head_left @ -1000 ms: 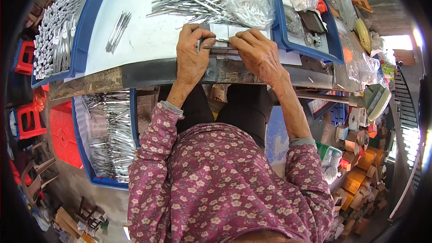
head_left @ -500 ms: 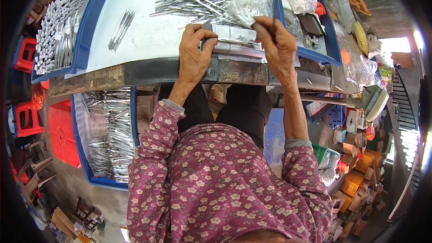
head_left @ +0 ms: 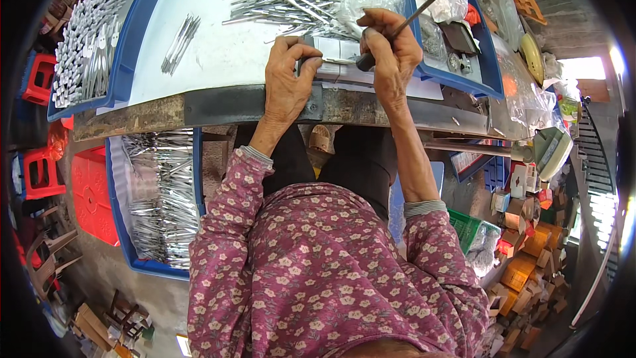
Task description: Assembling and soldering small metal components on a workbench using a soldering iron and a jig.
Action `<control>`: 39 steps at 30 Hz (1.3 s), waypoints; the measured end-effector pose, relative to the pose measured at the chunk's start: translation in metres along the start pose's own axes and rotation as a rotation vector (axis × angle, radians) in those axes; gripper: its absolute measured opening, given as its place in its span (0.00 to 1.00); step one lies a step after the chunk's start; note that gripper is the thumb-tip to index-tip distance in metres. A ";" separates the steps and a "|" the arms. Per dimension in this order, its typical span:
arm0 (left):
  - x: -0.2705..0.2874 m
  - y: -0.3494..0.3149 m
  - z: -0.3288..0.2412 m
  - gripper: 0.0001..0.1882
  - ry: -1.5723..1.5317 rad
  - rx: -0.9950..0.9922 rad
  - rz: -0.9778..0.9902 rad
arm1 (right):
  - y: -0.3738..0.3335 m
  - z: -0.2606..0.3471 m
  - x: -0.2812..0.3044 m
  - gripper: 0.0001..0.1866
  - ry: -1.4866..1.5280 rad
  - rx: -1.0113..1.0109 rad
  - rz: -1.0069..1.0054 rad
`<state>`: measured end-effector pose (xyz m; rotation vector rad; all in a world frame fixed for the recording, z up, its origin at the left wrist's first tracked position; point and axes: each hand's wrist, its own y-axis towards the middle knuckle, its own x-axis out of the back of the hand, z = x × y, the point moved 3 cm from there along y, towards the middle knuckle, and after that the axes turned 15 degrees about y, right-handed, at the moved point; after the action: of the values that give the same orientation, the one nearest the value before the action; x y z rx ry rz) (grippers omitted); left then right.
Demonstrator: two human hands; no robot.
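Observation:
My left hand (head_left: 290, 73) pinches a thin silvery metal strip (head_left: 339, 61) at its left end, above a small metal block (head_left: 344, 74) at the table's front edge. My right hand (head_left: 392, 54) is closed round a screwdriver (head_left: 416, 13), its shaft pointing up and to the right. The dark butt of the handle is beside the strip's right end; whether they touch I cannot tell. Behind my hands lies a loose heap of similar metal strips (head_left: 285, 3), and a smaller bundle of strips (head_left: 180, 44) lies to the left.
A blue tray (head_left: 122, 59) packed with metal pieces stands at the left. Below the table is another blue tray (head_left: 199, 179) of metal parts. Crumpled clear plastic (head_left: 371, 0) lies behind my right hand. At the right, a blue tray (head_left: 490, 69) holds bags and small parts.
My right hand has shifted left and turned, and the screwdriver now shows plainly in it. My left hand has stayed almost in place, still pinching the metal strip.

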<state>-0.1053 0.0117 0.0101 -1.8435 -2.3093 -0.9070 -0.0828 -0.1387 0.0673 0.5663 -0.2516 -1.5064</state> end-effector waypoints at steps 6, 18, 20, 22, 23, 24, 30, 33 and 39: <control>0.000 0.000 0.000 0.05 0.009 -0.010 0.003 | -0.004 -0.003 0.003 0.10 -0.091 -0.025 -0.014; 0.000 0.000 0.002 0.05 0.024 -0.032 -0.012 | -0.009 0.016 0.017 0.12 -0.583 -0.182 0.127; 0.000 -0.001 0.003 0.05 0.032 -0.035 -0.010 | -0.008 0.019 0.020 0.12 -0.603 -0.178 0.144; 0.000 -0.001 0.003 0.05 0.041 -0.038 -0.007 | -0.008 0.021 0.019 0.12 -0.622 -0.176 0.162; 0.000 -0.001 0.002 0.05 0.043 -0.036 -0.003 | -0.007 0.025 0.015 0.12 -0.609 -0.140 0.170; 0.000 -0.001 0.002 0.05 0.045 -0.034 0.002 | -0.005 0.029 0.012 0.11 -0.595 -0.105 0.178; 0.000 -0.001 0.004 0.05 0.036 -0.009 0.003 | 0.008 0.064 -0.010 0.10 -0.483 0.211 0.148; 0.000 0.000 0.002 0.05 0.047 -0.024 -0.010 | 0.007 0.067 -0.014 0.09 -0.469 0.359 0.122; 0.002 0.000 -0.001 0.05 0.068 -0.048 -0.011 | -0.008 0.014 -0.014 0.11 -0.664 -0.107 0.274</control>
<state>-0.1059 0.0125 0.0119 -1.7905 -2.2797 -1.0190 -0.0982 -0.1276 0.0779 -0.0732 -0.7256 -1.3873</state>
